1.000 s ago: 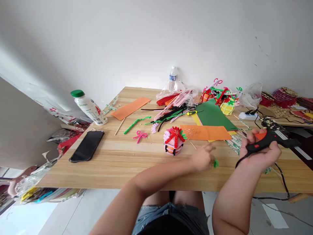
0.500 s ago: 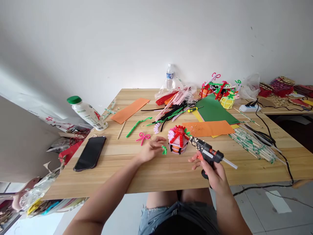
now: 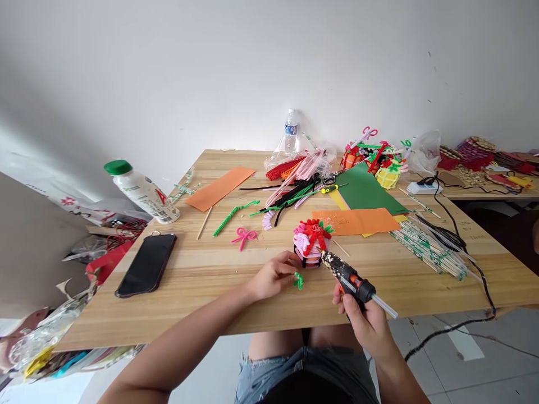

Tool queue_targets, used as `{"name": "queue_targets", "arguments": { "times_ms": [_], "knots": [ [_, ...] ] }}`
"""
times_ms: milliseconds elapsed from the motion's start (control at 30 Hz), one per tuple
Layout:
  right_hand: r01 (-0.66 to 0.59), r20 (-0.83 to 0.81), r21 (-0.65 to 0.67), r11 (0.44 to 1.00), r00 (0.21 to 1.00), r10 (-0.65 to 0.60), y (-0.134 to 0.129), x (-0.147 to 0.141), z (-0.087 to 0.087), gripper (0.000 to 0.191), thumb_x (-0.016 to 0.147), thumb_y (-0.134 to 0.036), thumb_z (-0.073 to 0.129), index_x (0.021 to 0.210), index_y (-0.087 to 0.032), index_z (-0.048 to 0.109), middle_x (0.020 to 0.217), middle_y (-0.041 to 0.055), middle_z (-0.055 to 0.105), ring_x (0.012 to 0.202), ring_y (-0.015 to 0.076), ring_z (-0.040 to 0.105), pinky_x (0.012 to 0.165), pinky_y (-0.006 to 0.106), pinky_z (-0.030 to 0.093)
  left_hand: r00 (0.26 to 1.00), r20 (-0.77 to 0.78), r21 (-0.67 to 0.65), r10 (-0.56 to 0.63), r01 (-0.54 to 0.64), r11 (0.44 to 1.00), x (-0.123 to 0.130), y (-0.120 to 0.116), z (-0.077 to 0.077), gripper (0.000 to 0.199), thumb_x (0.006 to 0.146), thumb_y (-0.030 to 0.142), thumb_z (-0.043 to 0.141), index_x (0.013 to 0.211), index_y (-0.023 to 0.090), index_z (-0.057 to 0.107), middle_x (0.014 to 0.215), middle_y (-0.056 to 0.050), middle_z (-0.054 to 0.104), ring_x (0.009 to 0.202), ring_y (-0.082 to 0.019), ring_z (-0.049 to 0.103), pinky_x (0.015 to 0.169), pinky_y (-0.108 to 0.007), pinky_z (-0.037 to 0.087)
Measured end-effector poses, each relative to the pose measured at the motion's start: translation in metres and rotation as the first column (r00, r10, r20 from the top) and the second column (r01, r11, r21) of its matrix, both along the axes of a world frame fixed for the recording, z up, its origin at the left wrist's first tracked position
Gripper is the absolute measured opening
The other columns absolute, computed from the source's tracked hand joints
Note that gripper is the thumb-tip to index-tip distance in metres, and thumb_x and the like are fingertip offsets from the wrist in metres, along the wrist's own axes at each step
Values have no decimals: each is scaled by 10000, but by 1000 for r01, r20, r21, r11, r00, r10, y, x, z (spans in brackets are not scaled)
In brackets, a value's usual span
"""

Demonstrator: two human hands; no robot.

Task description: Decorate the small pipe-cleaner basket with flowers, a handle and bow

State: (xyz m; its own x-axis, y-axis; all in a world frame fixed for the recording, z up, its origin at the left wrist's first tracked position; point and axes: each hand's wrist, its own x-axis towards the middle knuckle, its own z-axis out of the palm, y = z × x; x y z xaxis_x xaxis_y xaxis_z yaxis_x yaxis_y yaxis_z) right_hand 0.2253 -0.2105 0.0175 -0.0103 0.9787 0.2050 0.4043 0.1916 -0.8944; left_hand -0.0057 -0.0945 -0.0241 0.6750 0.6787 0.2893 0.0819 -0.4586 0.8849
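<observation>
A small round craft piece (image 3: 309, 253) stands on the table, wrapped in pink and black pipe cleaners, with red, pink and green loops on top. Fingers of my left hand (image 3: 273, 276) reach its left side and seem to touch it. They also pinch a short, curled green pipe cleaner (image 3: 298, 281). My right hand (image 3: 365, 324) grips a black glue gun (image 3: 347, 276) with a clear glue stick out of its back. Its crusted nozzle points at the red loops; whether it touches them I cannot tell. A pink pipe-cleaner bow (image 3: 245, 238) lies to the left.
Loose pipe cleaners (image 3: 290, 191) lie behind, near green (image 3: 368, 188) and orange paper (image 3: 366, 221). Wooden sticks (image 3: 429, 247) and a black cable (image 3: 484, 280) are at right. A phone (image 3: 146, 265) and white bottle (image 3: 147, 196) stand left; finished pieces (image 3: 370, 160) are at the back.
My left hand has moved right to the craft piece with the green pipe cleaner. The craft piece has turned and shifted slightly right. The glue gun's nozzle has come down to its red loops.
</observation>
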Motion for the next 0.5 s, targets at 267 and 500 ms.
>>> {"name": "queue_targets", "arguments": {
  "times_ms": [267, 500],
  "knots": [
    [26, -52, -30, 999, 998, -28, 2, 0, -4, 286, 945, -425, 483, 904, -175, 616, 702, 27, 595, 572, 139, 548, 553, 272, 500, 1000, -10, -18, -6, 6, 1000, 0, -1, -1, 311, 929, 385, 538, 857, 163, 743, 1133, -126, 586, 1031, -200, 592, 971, -359, 482],
    [112, -8, -9, 994, 994, -112, 4, -5, -1, 340, 915, -443, 523, 1001, -146, 664, 614, 12, 602, 461, 134, 554, 471, 266, 500, 1000, -5, 15, 2, -2, 1000, -1, 0, 1, 302, 929, 373, 541, 850, 162, 742, 1098, -125, 595, 1047, -202, 585, 974, -361, 476]
  ]
}}
